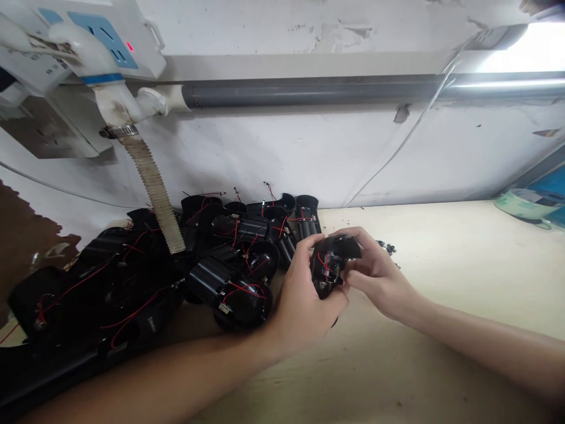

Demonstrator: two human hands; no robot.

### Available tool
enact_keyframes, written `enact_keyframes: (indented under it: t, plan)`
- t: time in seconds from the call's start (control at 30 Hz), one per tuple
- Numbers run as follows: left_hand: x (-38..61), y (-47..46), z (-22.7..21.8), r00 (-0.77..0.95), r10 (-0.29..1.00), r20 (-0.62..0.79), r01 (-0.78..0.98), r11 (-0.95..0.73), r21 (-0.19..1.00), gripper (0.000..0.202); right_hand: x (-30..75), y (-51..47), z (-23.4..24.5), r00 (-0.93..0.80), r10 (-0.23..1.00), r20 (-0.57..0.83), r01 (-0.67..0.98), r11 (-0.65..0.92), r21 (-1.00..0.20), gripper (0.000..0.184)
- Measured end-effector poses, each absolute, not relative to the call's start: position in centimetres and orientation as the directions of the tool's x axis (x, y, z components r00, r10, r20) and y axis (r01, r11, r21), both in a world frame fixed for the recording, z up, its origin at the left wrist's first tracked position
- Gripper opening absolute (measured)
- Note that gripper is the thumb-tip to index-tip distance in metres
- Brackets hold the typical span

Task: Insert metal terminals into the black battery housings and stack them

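Observation:
Just above the pale table, both my hands hold a black plastic housing (324, 271) with red wires and a small electronic part inside its hollow. My left hand (304, 300) wraps round its left and lower side, thumb along the bottom edge. On the other side, my right hand (375, 277) grips the rim, its thumb and fingertips close to the opening; whether they pinch something small cannot be made out. Left of my hands lies a heap of similar black housings (209, 280) with red wires and small connectors. Small black pieces (388, 247) are scattered beyond my right hand.
A ribbed hose (152, 182) hangs from a white pipe fitting (112, 100) down to the heap. A grey pipe (309, 94) runs along the wall. Sockets (103, 38) are at upper left. A roll of green tape (527, 203) lies at the table's (463, 253) far right.

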State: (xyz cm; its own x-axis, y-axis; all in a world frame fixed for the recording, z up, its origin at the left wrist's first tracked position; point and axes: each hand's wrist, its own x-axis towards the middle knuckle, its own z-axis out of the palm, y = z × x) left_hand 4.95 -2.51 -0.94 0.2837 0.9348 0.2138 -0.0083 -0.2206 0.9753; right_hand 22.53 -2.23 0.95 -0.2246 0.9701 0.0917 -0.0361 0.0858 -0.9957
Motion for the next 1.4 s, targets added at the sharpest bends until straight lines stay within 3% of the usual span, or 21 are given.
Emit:
enact_keyframes:
  t: [0.13,0.33,0.5,0.67,0.73,0.83,0.93,1.13,1.4]
  plan:
    - [4.9,-2.2,-0.3,0.252,0.953,0.166,-0.082,-0.150,0.985,0.072,24.0,-1.4,0.8,-0.335,0.934,0.121,-0.098,0.093,-0.991,0.057]
    - [4.6,-2.2,0.2,0.304,0.952,0.038,-0.155,0.010,0.988,0.082,26.2,0.9,0.9,-0.448,0.884,0.133,-0.088,0.105,-0.991,0.048]
    - [4.5,-2.0,-0.2,0.375,0.927,0.012,-0.285,0.102,0.953,0.069,26.6,2.6,1.9,-0.277,0.948,0.157,-0.209,0.099,-0.973,0.037]
    - [4.6,-2.0,-0.7,0.482,0.873,-0.070,-0.241,0.209,0.948,0.098,27.5,3.8,2.7,-0.077,0.992,0.103,-0.324,0.073,-0.943,0.031]
    - [4.5,-2.4,-0.7,0.521,0.848,-0.094,-0.067,0.150,0.986,0.092,27.2,3.7,2.9,-0.054,0.996,0.067,-0.347,0.044,-0.937,0.033]
    - [4.3,-3.2,-0.6,0.635,0.773,0.012,0.200,-0.179,0.963,0.054,25.8,2.6,3.2,-0.065,0.997,0.043,-0.334,0.019,-0.943,0.035]
    - [4.2,-3.6,-0.3,0.695,0.702,0.158,0.202,-0.402,0.893,0.038,23.5,1.0,4.1,-0.120,0.991,0.063,-0.310,0.023,-0.950,0.037]
    - [4.4,-3.4,-0.4,0.685,0.722,0.099,0.199,-0.317,0.927,0.035,17.3,0.3,6.7,-0.341,0.935,0.102,-0.266,0.008,-0.964,0.048]
    - [4.3,-2.9,-1.0,0.718,0.668,0.198,0.077,-0.359,0.930,0.017,9.9,3.1,7.0,-0.391,0.915,-0.098,-0.016,-0.113,-0.993,0.076]
